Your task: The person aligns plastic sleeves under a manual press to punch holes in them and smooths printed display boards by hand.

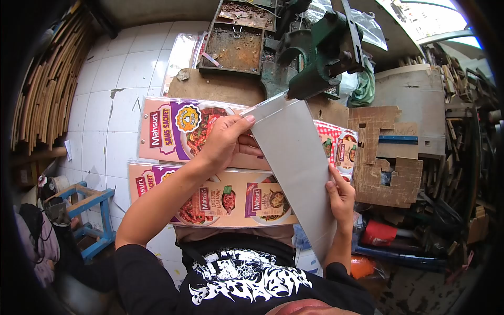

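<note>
A long grey-white panel [302, 157] slants across the middle, its upper end under the head of a green machine [315, 63]. My left hand [231, 137] grips the panel's upper left edge, thumb on top and fingers beneath. At its right edge, my right hand [341, 197] holds the panel lower down, thumb and fingers against the side. Beneath lie printed Mahsuri sheets: an upper one [168, 128] with a purple and yellow design, and a lower one [231, 202] nearer my body. Part of the upper sheet is hidden by my left hand and the panel.
Metal trays [233, 47] with small parts sit at the back on a brown board [210, 86]. Cut cardboard [388, 157] lies at the right. A blue stool frame [102, 210] stands at the lower left, and stacked boards [50, 84] lean at the far left.
</note>
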A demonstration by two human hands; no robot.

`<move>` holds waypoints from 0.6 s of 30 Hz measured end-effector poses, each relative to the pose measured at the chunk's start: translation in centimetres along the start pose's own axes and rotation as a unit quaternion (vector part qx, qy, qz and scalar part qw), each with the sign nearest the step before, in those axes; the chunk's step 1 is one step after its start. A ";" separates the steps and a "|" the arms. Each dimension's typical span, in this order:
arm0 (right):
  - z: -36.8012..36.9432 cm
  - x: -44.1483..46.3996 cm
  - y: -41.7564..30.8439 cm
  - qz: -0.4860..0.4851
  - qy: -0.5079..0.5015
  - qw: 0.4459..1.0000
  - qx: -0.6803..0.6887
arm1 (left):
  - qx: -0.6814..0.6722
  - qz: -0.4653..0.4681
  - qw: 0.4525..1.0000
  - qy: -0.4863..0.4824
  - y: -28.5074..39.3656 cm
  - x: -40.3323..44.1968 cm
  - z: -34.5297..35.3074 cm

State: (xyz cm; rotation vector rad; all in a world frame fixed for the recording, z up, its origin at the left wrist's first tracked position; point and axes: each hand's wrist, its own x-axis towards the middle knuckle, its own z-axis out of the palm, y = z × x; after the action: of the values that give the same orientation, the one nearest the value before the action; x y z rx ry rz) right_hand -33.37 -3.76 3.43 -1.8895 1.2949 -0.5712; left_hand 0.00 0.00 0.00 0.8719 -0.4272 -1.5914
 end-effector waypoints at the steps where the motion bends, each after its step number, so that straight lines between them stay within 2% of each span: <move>1: 0.1 0.2 -0.1 0.000 -0.003 1.000 -0.003 | -0.001 -0.001 1.000 0.000 -0.1 0.2 -0.1; 3: -0.1 -0.1 -0.4 -0.001 -0.006 1.000 -0.006 | -0.002 -0.001 1.000 0.000 0.0 -0.1 0.0; 6: -0.1 -0.6 -0.2 0.048 -0.020 0.999 0.017 | 0.007 -0.009 1.000 0.002 -0.2 -0.4 0.0; 14: -0.3 -0.4 1.0 -0.030 -0.014 0.999 -0.001 | 0.010 0.001 1.000 -0.001 -0.1 -0.3 0.2; 18: -0.1 -0.6 0.5 -0.003 0.007 1.000 0.023 | 0.010 -0.001 1.000 0.002 -0.1 -0.2 0.2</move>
State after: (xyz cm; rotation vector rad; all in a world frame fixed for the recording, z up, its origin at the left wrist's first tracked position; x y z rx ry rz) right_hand -33.92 -3.34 3.09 -1.8549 1.2753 -0.6139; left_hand -0.22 0.21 0.15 0.8900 -0.4409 -1.5892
